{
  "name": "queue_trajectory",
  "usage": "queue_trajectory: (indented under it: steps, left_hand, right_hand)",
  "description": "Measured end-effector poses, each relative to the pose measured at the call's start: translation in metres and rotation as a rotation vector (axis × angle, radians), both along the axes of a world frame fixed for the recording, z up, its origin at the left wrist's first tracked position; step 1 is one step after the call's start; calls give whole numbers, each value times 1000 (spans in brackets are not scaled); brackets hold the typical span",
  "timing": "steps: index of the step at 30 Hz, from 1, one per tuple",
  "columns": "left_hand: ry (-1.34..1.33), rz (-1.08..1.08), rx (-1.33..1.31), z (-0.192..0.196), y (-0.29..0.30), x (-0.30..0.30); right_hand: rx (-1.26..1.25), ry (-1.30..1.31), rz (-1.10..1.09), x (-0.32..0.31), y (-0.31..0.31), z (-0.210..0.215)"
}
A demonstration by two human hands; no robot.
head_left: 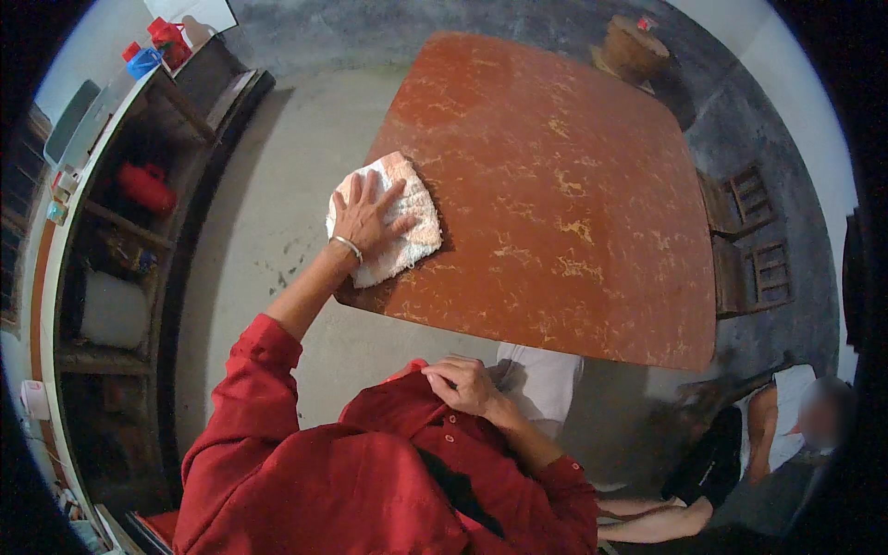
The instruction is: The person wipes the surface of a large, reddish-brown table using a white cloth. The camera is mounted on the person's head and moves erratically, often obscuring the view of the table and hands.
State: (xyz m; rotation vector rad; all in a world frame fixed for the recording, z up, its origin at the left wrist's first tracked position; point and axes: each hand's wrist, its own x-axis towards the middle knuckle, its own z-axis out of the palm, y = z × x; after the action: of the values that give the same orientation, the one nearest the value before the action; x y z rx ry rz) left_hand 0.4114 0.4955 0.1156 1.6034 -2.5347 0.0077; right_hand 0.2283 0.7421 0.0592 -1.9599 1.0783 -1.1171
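A folded towel (418, 208), white with pale peach patches, lies over the near left corner of a reddish-brown marbled table (546, 203). My left hand (365, 220) presses on it from above, fingers spread and stretched out, with a light bangle at the wrist. The towel overhangs the table's left edge a little. My right hand (464, 384) is at the front of my red shirt (324, 481), close to the hem and apart from the table. Its fingers are bent together, and what lies under them, if anything, is hidden.
A shelf unit (116, 310) runs along the left wall, holding a red container (146, 188) and a whitish drum. Two wooden chairs (754, 277) stand at the table's right side. A person (740, 444) sits at the lower right. A round stool-like object (636, 48) is beyond the far corner.
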Motion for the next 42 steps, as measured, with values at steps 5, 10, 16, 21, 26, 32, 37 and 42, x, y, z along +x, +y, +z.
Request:
queue_trajectory:
  steps: [5,10,16,21,26,32,37,42]
  left_hand:
    - [-7,-126,-19,4,60,22]
    - [-3,-101,33,-8,63,35]
    - [-8,-30,-27,-2,-51,-18]
    - [-57,-133,-123,-11,-63,-78]
    - [48,-662,7,-1,54,-61]
    - [-63,-433,88,5,56,38]
    - [-68,-259,-82,-18,-47,-2]
    - [-125,-155,-16,12,-71,-113]
  right_hand:
    - [117,-38,-109,-7,0,-30]
    - [233,60,-27,-12,-2,-49]
    - [478,327,42,-18,-16,-80]
    - [518,439,73,-15,-17,-81]
    - [573,320,53,-26,-9,-97]
    - [593,347,5,-20,-8,-91]
    - [565,255,-3,-23,-6,-103]
    - [585,436,-1,-23,-13,-98]
